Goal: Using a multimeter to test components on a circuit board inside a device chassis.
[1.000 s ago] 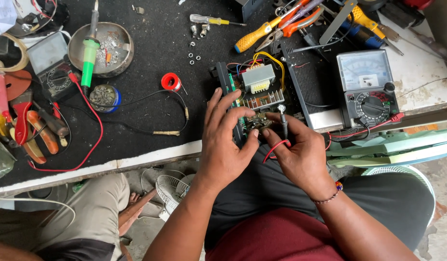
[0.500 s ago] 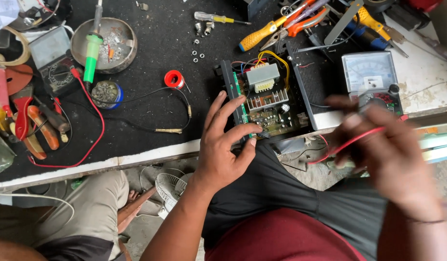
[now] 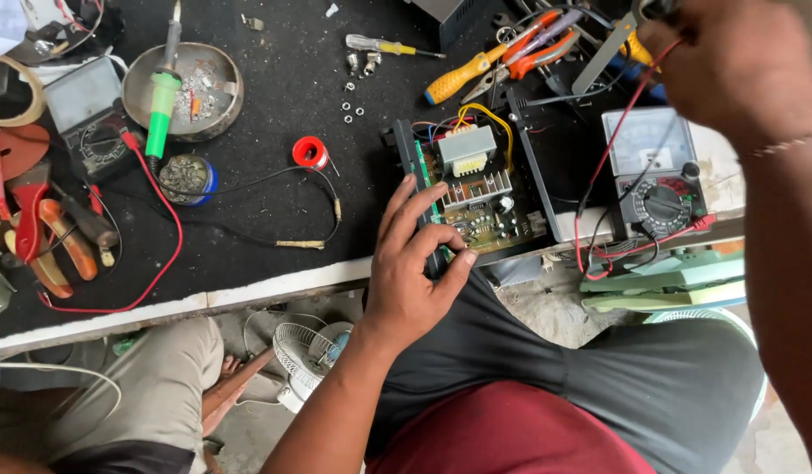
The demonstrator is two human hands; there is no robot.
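One head-worn camera looks steeply down, close over the workbench (image 3: 274, 96).

R hand (image 3: 731, 61) blurred, fingers cut off

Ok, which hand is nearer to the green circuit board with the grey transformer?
Left. The left hand grips the near edge of the green circuit board with the grey transformer; the right hand is raised apart at the top right, at a red wire.

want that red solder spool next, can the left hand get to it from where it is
Probably yes. The left hand rests on the circuit board's near edge, and the red solder spool lies just beside it on bare black mat; only a thin black lead curves nearby.
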